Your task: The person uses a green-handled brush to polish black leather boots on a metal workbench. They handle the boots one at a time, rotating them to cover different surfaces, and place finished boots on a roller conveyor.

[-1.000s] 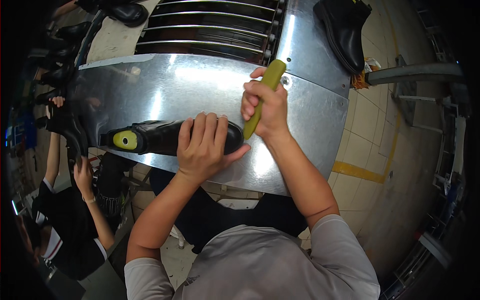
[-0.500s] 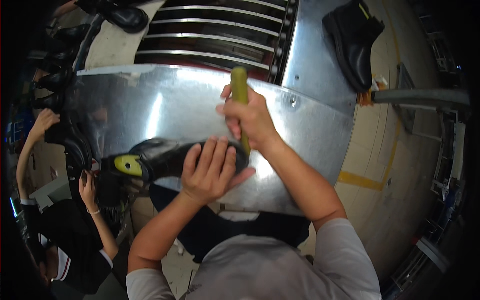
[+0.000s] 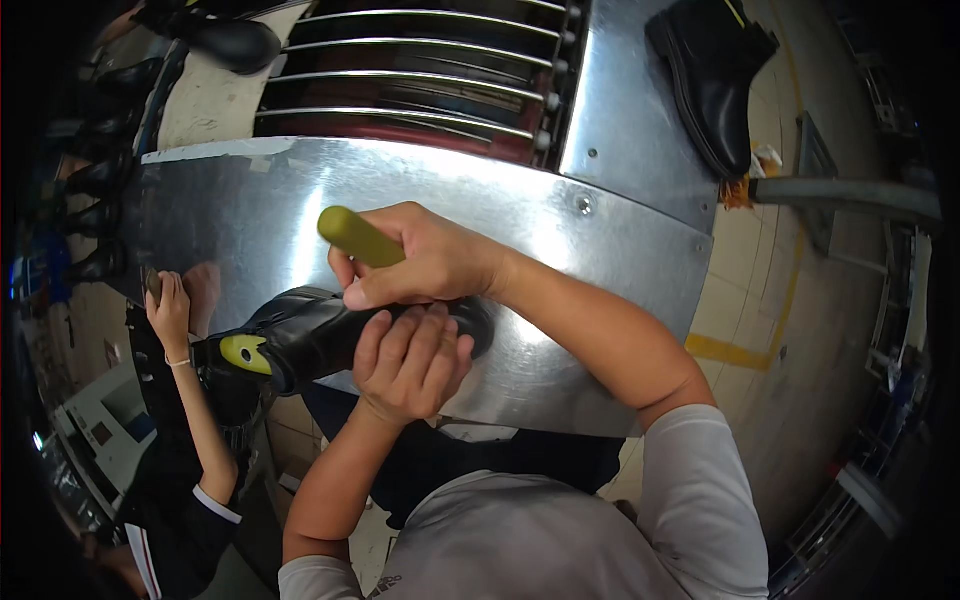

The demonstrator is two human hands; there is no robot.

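Observation:
A black leather boot with a yellow-green patch near its opening lies on its side, toe to the right, along the near edge of a metal table. My left hand is closed over its front part, fingers curled on the leather. Above the boot, my right hand grips a thick olive-yellow stick, its rounded end pointing up and left. The stick's lower end is hidden behind my fingers and the boot, so I cannot tell its kind.
Beyond the table runs a roller conveyor. Another black boot lies on the metal sheet at far right. A black shoe is at far left. A co-worker's hand holds a small dark object at the table's left end.
My right hand has swung left and lower, tilting the stick from upright to leftward. My left hand's fingers have curled in. The boot beside the co-worker is gone from its place.

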